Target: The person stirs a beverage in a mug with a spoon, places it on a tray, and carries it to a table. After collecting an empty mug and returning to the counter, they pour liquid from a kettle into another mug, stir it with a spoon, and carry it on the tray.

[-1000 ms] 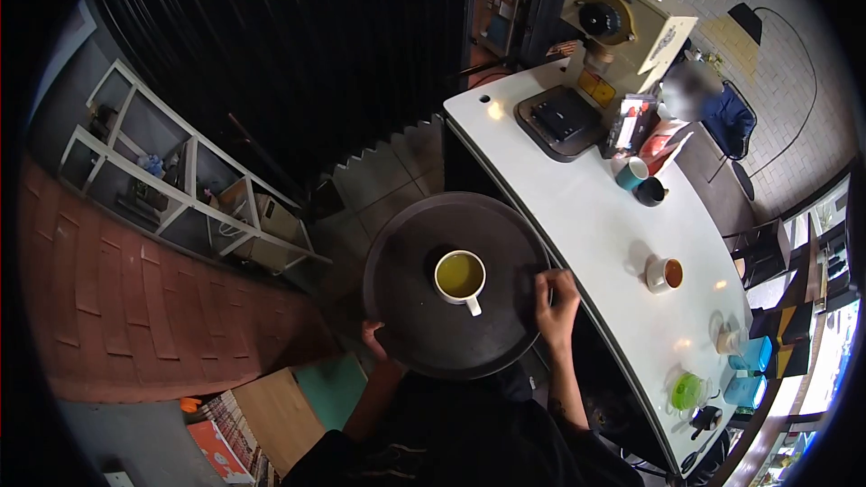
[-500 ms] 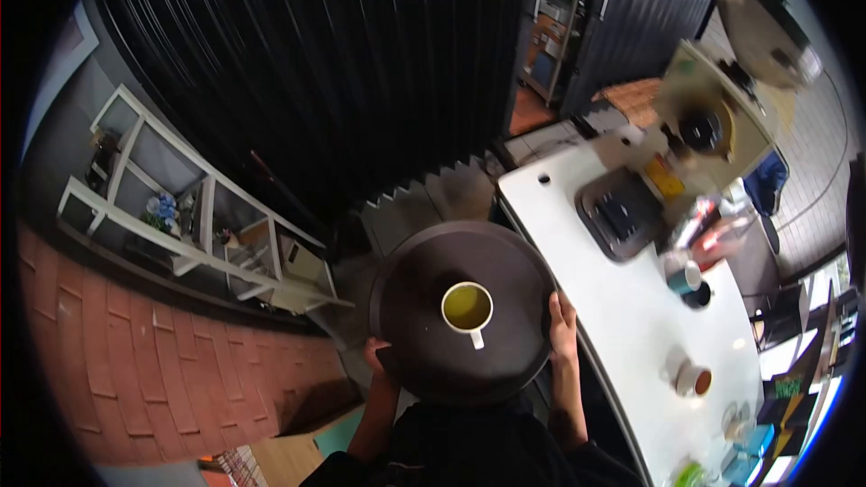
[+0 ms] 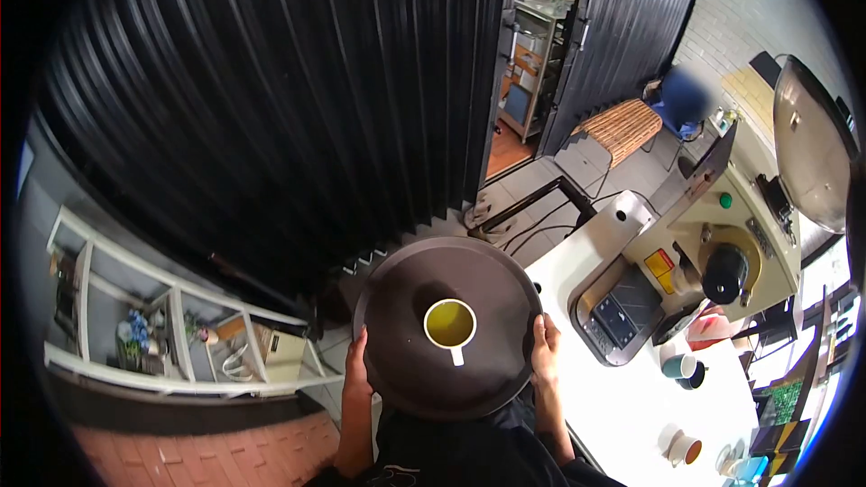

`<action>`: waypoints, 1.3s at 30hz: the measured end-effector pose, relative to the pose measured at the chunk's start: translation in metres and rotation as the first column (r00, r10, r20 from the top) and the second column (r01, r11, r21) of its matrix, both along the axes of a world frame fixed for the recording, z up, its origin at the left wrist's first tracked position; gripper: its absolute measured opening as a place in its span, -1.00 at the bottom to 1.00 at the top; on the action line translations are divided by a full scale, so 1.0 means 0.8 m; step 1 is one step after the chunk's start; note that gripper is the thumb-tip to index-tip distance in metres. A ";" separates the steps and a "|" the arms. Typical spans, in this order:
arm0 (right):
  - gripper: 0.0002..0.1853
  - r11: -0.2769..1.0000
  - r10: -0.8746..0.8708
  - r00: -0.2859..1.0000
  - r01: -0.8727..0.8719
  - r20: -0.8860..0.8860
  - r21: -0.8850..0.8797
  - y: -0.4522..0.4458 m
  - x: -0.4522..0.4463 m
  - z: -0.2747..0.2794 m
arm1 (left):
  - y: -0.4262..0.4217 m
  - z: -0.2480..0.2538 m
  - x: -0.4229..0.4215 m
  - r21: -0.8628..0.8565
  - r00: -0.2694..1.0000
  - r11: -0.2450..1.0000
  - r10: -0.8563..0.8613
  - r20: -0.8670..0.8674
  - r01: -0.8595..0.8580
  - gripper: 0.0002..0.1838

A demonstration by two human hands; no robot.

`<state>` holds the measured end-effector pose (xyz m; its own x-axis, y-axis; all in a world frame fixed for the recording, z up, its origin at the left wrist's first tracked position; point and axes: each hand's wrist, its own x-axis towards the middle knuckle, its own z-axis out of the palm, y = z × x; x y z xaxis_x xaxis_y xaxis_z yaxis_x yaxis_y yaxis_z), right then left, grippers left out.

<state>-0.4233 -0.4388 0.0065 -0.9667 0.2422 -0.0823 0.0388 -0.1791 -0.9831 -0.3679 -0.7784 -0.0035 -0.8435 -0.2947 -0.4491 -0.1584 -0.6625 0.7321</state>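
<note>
A round dark brown tray (image 3: 424,271) is held level in front of my body. On it, near the middle, stands a white cup (image 3: 450,324) of yellow-green liquid, its handle pointing toward me. My left hand (image 3: 357,365) grips the tray's left edge, thumb on the rim. At the right edge, my right hand (image 3: 544,349) is closed on the rim, with its lower fingers hidden under the tray.
A white counter (image 3: 631,406) at right carries a grinder (image 3: 722,234), a black scale (image 3: 615,320), a teal cup (image 3: 678,366) and a white cup (image 3: 685,451). Beyond are a folding black door (image 3: 271,81), a woven bench (image 3: 621,131) and white shelves (image 3: 171,334).
The view has swung toward the doorway and bench, and the grinder and counter now appear nearer. Both hands have stayed on the tray, with the right hand now gripping its rim. The cup remains on it.
</note>
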 end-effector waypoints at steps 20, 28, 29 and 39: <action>-0.50 0.726 -0.687 0.682 0.626 0.251 0.285 -0.164 -0.213 -0.058 | -0.112 0.047 -0.507 -0.493 0.774 0.600 -0.536 0.336 0.630 -0.11; -0.68 0.669 -0.741 0.665 0.722 0.091 0.177 -0.205 -0.282 0.004 | -0.096 0.089 -0.608 -0.472 0.641 0.436 -0.567 0.517 0.766 0.06; -0.67 0.672 -0.739 0.671 0.724 0.067 0.157 -0.202 -0.289 0.002 | -0.099 0.073 -0.624 -0.460 0.613 0.408 -0.582 0.534 0.788 0.18; -0.67 0.608 -0.794 0.603 0.784 0.082 0.122 -0.155 -0.388 0.001 | -0.030 0.049 -0.748 -0.450 0.535 0.337 -0.718 0.446 0.827 0.17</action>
